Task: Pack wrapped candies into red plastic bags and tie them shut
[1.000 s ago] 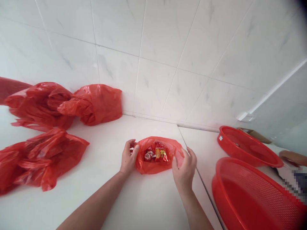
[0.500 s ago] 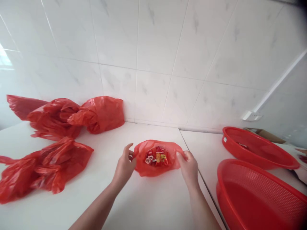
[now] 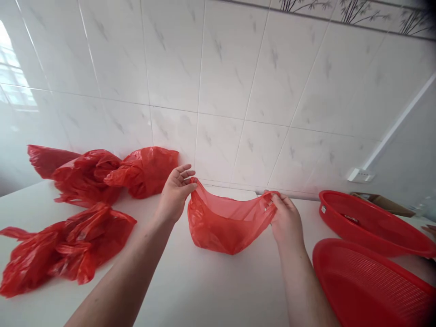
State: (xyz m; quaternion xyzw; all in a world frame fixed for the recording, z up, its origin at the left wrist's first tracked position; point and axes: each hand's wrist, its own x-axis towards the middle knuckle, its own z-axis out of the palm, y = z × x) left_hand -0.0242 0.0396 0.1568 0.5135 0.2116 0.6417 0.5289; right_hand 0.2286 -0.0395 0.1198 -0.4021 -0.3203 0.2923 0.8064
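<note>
A thin red plastic bag rests on the white table in front of me, its upper edge stretched between my hands. My left hand pinches the bag's left top corner between thumb and forefinger, the other fingers spread. At the opposite corner, my right hand is closed on the gathered plastic. The front of the bag hides what lies inside it.
Several filled red plastic bags lie at the left, some along the tiled wall. On the right stand a red perforated basket and a red basin with a small packet in it. A wall socket is behind them.
Both hands have raised the bag's top edge and drawn its corners farther apart. The wrapped packets visible inside it before are now hidden. The view has tilted upward.
</note>
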